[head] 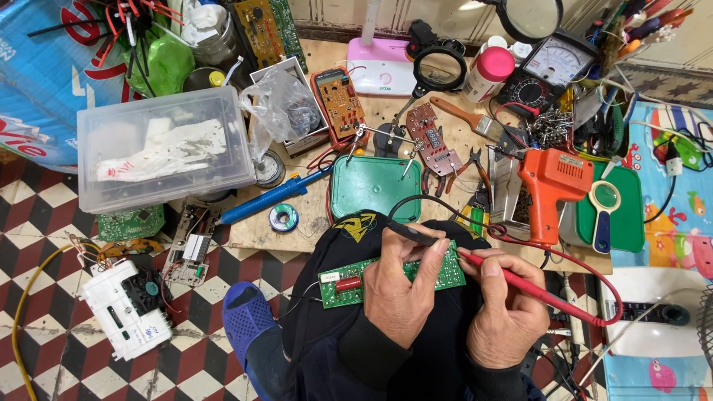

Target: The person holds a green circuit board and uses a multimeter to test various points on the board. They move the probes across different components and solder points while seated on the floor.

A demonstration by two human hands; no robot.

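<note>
We see the green circuit board (394, 281) resting on a dark-clothed knee, under our left hand (405, 293), whose fingers (427, 249) pinch the black probe (408, 232). The right hand (509, 312) grips the red probe (520, 286), its tip touching the board's right edge.

I count two hands: left hand (401, 289), right hand (509, 308). Two test probes: one black probe (411, 232), one red probe (520, 284). One green circuit board (349, 282) on the lap, near centre. Far centre: one green tray (375, 189). One clear plastic box (163, 148), far left. Two meters: an orange multimeter (340, 104) and an analog meter (549, 70). One orange soldering gun (551, 186), right. One blue shoe (243, 315), near left.
</note>
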